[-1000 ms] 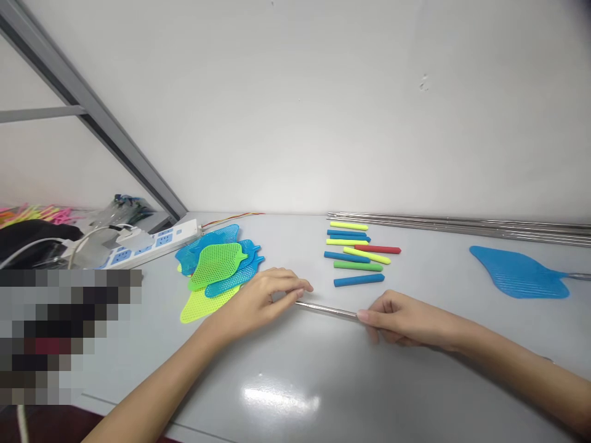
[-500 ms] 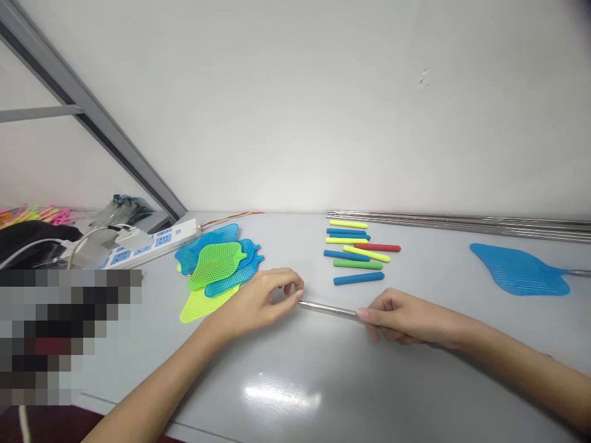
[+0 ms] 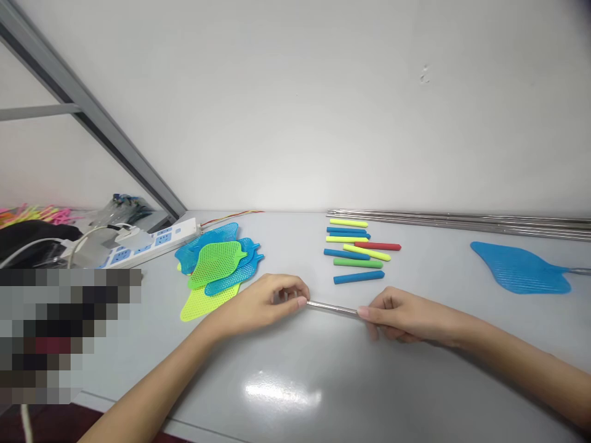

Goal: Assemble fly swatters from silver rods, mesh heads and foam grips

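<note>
A thin silvery metal rod (image 3: 332, 307) is held level a little above or on the grey table; the gap, if any, is hard to judge. My left hand (image 3: 272, 304) pinches its left end between thumb and fingers. On the right, my right hand (image 3: 401, 315) has thumb and fingers closed around the other end, hiding it. Beyond the rod lie several coloured plastic handle tubes, among them a blue tube (image 3: 359, 277), a green tube (image 3: 357, 263) and a red tube (image 3: 377, 246).
Left of centre, perforated fly swatter heads (image 3: 215, 264) in blue, green and yellow lie in a pile. A white power strip (image 3: 152, 246) sits behind them. Long metal rods (image 3: 452, 220) line the wall. A blue swatter head (image 3: 521, 269) on a rod lies at right.
My left hand has shifted slightly to the right along the rod, so less of the rod shows between my hands. My right hand has hardly moved.
</note>
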Available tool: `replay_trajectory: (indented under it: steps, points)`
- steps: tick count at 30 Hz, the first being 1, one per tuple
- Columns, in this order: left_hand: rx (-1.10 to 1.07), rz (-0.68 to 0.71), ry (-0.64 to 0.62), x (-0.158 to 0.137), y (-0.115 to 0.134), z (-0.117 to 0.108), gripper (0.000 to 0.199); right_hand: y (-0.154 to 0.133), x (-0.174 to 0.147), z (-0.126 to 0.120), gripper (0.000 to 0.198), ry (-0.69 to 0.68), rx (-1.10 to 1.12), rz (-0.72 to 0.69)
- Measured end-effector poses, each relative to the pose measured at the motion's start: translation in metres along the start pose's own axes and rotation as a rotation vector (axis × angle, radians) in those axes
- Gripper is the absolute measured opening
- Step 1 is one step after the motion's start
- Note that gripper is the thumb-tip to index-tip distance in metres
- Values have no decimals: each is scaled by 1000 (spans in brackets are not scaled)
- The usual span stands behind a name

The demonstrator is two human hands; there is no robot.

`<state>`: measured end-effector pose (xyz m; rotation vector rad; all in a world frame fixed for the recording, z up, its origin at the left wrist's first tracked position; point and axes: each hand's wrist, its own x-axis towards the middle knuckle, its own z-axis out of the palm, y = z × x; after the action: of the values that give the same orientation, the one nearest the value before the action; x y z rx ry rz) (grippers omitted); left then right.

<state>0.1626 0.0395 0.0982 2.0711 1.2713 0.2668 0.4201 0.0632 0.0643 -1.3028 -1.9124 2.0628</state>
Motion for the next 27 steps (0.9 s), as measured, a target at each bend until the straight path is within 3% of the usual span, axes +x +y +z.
replay_trajectory:
  steps: [3, 8, 27]
  points:
    - [8, -44, -99, 0, -3, 0, 22, -1, -1, 0, 48, -3, 14, 12]
    - [-4, -61, -139, 1, -6, 1, 28, -1, -1, 0, 48, 9, 31, 6]
    - [43, -5, -115, 1, -5, -1, 34, 2, 1, -2, 47, -13, 34, -8]
